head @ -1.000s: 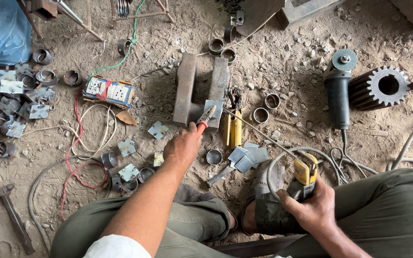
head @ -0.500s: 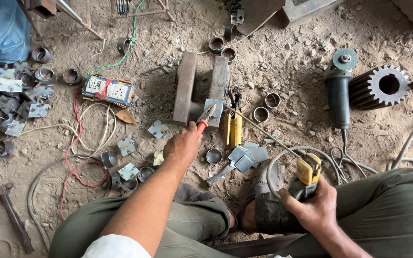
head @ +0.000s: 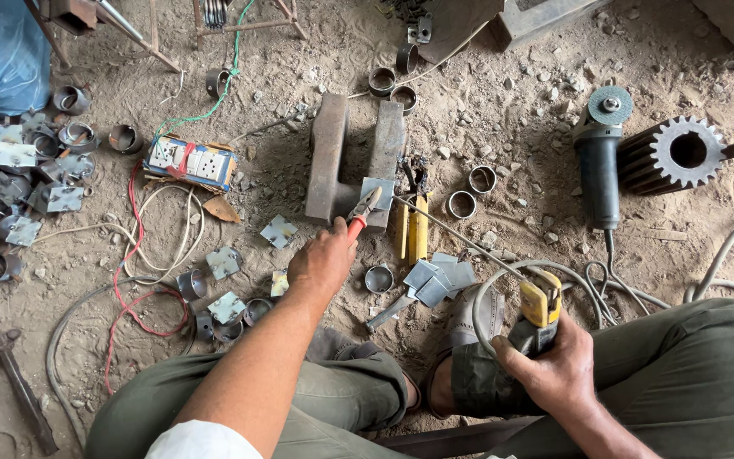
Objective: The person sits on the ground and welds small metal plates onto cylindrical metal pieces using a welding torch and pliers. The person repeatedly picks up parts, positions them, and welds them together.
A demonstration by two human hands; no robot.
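Note:
My left hand (head: 323,262) grips red-handled pliers (head: 362,212) whose jaws pinch a small square metal plate (head: 379,191) resting on a U-shaped steel block (head: 330,157) on the dirt floor. My right hand (head: 559,365) holds a yellow welding electrode holder (head: 540,299) above my right knee. Its thin rod (head: 452,229) reaches up and left toward the plate. A grey cable (head: 503,280) loops from the holder.
An angle grinder (head: 598,161) and a gear (head: 671,155) lie at the right. A power strip (head: 190,161) with red wires, loose square plates (head: 224,262), several short metal rings (head: 460,204), a hammer (head: 12,374) and finished pieces (head: 19,170) lie around on the left.

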